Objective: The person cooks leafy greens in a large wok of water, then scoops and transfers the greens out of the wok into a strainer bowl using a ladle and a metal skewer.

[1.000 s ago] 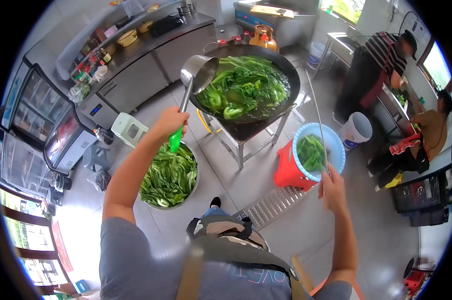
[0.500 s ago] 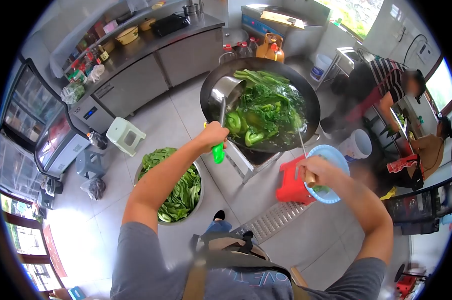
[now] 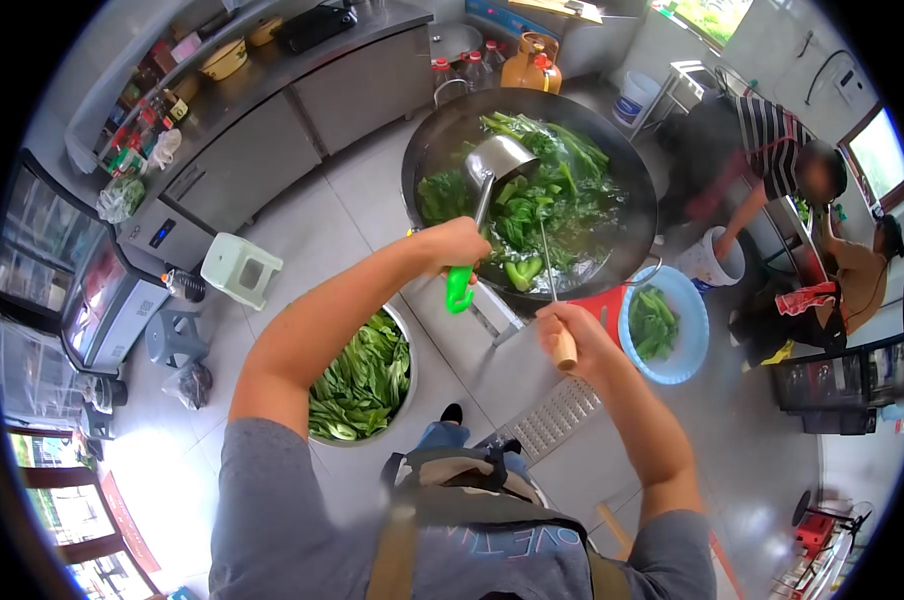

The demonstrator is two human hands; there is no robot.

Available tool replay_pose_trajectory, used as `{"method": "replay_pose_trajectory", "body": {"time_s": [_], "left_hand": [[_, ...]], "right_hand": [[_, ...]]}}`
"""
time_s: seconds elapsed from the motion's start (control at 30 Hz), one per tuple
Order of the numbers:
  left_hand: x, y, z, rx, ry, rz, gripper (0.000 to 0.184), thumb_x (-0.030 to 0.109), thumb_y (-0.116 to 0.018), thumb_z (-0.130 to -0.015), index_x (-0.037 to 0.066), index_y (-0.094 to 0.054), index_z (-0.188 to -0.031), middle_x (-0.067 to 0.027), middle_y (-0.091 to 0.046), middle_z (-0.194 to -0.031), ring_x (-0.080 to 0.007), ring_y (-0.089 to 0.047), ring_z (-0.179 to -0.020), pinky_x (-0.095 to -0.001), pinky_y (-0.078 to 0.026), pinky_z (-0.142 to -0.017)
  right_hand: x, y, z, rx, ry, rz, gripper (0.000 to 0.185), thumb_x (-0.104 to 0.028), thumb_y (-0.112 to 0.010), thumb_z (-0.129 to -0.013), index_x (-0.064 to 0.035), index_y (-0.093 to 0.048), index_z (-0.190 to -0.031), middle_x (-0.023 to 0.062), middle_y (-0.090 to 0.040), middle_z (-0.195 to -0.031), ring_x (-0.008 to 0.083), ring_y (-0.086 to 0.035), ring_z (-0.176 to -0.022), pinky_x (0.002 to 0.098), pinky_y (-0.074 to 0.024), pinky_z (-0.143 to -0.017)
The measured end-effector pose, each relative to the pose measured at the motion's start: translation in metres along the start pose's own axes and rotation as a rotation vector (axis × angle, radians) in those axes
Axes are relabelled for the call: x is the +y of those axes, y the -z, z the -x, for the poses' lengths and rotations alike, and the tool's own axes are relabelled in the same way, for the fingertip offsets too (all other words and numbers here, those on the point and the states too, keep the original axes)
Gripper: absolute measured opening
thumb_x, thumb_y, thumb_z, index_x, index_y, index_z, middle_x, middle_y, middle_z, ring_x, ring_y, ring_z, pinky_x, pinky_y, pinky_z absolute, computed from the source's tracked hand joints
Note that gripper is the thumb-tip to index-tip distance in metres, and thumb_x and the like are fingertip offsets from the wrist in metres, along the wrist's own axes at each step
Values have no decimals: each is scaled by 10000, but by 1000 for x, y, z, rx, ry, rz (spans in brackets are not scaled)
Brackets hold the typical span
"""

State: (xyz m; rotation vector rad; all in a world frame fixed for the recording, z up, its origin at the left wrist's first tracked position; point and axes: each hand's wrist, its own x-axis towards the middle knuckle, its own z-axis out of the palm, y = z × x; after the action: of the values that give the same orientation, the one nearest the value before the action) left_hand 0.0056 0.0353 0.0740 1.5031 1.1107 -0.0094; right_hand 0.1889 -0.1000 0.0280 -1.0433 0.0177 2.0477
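Observation:
Leafy greens float in liquid in a big dark wok on a metal stand. My left hand is closed round the green-ended handle of a metal ladle, whose bowl is over the greens at the wok's left half. My right hand grips the wooden handle of a long thin metal tool; its far end is among the greens and cannot be made out. Below my left forearm stands a round metal basin of leafy greens. A light blue basin with some greens is right of my right hand.
An orange gas cylinder and red-capped bottles stand behind the wok. A pale stool is at the left. One person in stripes reaches into a white bucket; another person is at the far right. A floor grate lies below.
The ladle has moved right over the greens. The thin tool has swung from beside the wok into it, with my right hand moving left. The striped person now reaches into the white bucket.

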Motion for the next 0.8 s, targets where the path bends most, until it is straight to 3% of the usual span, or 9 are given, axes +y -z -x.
{"method": "replay_pose_trajectory", "body": {"time_s": [0.1,0.13,0.23,0.27,0.3,0.4,0.5,0.63,0.8], "left_hand": [[5,-5,5,59,0,-108,220,143,-484,-756,-49,-513,-652,-137,-568,-658,-219,-574,-575,-342,-439,-515],[4,-8,9,120,-3,-208,223,162,-492,-767,-60,-504,-741,-153,-570,-701,-238,-585,-634,-352,-446,-545],[21,-17,21,73,34,-360,266,178,-505,-772,-74,-470,-848,-178,-564,-757,-264,-582,-676,-363,-449,-570],[19,-18,17,9,12,-392,290,179,-507,-772,-78,-445,-892,-190,-559,-773,-274,-580,-685,-368,-448,-576],[18,-18,13,-55,-13,-422,320,179,-509,-772,-82,-421,-935,-201,-555,-788,-284,-578,-693,-373,-446,-582],[27,-25,33,94,79,-399,322,174,-499,-767,-63,-416,-967,-197,-547,-805,-280,-574,-691,-374,-442,-577],[34,-30,61,114,26,-363,302,79,-443,-777,-116,-356,-991,-207,-542,-797,-262,-610,-560,-357,-488,-450],[34,-34,83,205,21,-407,316,197,-501,-752,-16,-424,-973,-164,-536,-777,-250,-553,-683,-357,-437,-551],[23,-41,103,217,-60,-215,251,156,-493,-751,19,-426,-950,-108,-503,-699,-194,-529,-505,-320,-428,-435]], "right_hand": [[6,4,19,-152,-14,-225,236,-99,-477,-796,-110,-371,-587,-36,-378,-515,79,-392,-443,210,-374,-424],[6,9,24,-237,-168,-490,257,-125,-478,-811,-120,-354,-585,-46,-368,-511,68,-382,-433,194,-362,-407],[7,0,19,-310,-49,-474,260,-140,-463,-830,-118,-362,-592,-53,-350,-505,59,-372,-431,186,-366,-402],[5,-1,14,-388,-159,-716,259,-147,-448,-842,-118,-368,-597,-57,-354,-513,61,-377,-436,189,-383,-409],[8,0,21,-416,-134,-735,255,-143,-438,-847,-114,-370,-603,-54,-359,-527,60,-382,-444,191,-387,-412],[20,2,48,-592,-63,-853,213,-126,-400,-859,-86,-386,-650,-39,-376,-597,53,-407,-490,201,-404,-428],[30,-5,74,-670,-38,-913,181,-119,-377,-865,-63,-403,-695,-28,-376,-625,46,-410,-504,210,-422,-442],[35,-11,101,-750,13,-926,163,-106,-355,-866,-19,-427,-749,-15,-382,-647,43,-413,-509,211,-426,-428],[47,-15,131,-761,35,-936,139,-88,-363,-855,8,-441,-792,-11,-374,-642,54,-410,-500,214,-420,-411]]}}
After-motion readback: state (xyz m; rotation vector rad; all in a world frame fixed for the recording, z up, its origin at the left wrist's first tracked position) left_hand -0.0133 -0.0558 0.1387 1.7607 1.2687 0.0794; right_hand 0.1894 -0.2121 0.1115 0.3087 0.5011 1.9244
